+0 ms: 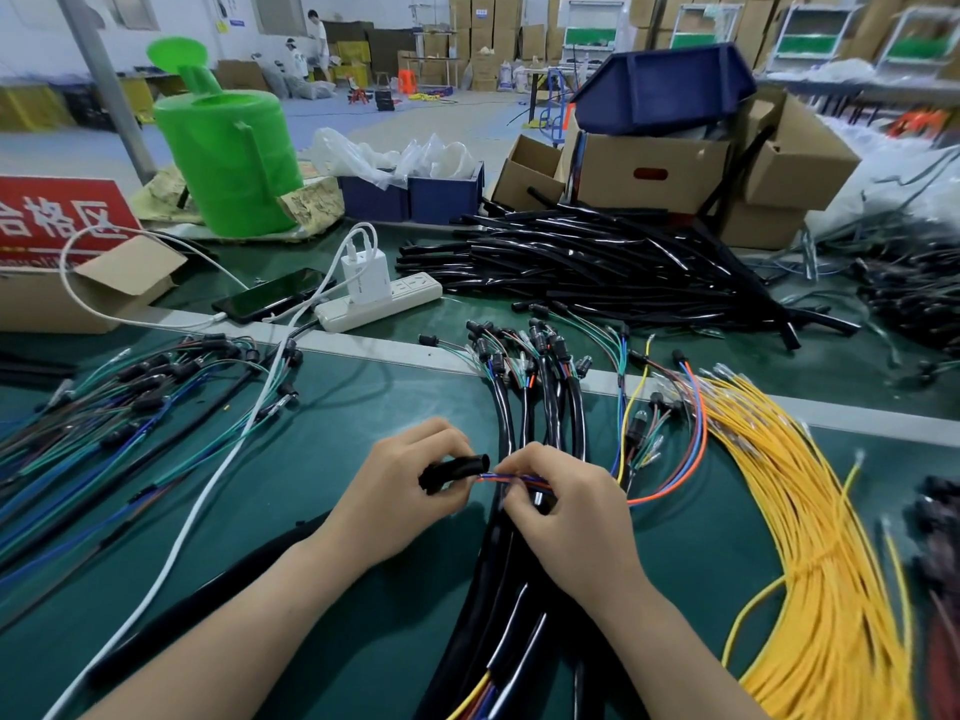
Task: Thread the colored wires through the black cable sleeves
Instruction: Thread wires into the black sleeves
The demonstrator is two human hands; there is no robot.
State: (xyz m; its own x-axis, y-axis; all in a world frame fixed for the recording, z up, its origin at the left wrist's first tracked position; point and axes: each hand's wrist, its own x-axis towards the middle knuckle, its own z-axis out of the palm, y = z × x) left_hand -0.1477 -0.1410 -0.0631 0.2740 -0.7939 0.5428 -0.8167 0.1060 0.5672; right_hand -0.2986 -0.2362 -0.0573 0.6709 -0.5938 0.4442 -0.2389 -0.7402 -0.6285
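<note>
My left hand (402, 483) grips a black cable sleeve (457, 467), its open end pointing right. My right hand (566, 504) pinches a small bundle of coloured wires (511, 479), orange, blue and red, whose tips sit at the sleeve's mouth. The orange wire (691, 459) loops away to the right. Under my hands lies a bundle of finished sleeved cables (519, 589) running toward me. A pile of empty black sleeves (613, 267) lies at the back of the green table.
Yellow wires (810, 511) fan out on the right. Loose harnesses (130, 407) lie on the left. A white power strip (379, 301), phone (265, 298), white charging cable (208, 491), green watering can (228, 158), cardboard boxes (654, 168) stand behind.
</note>
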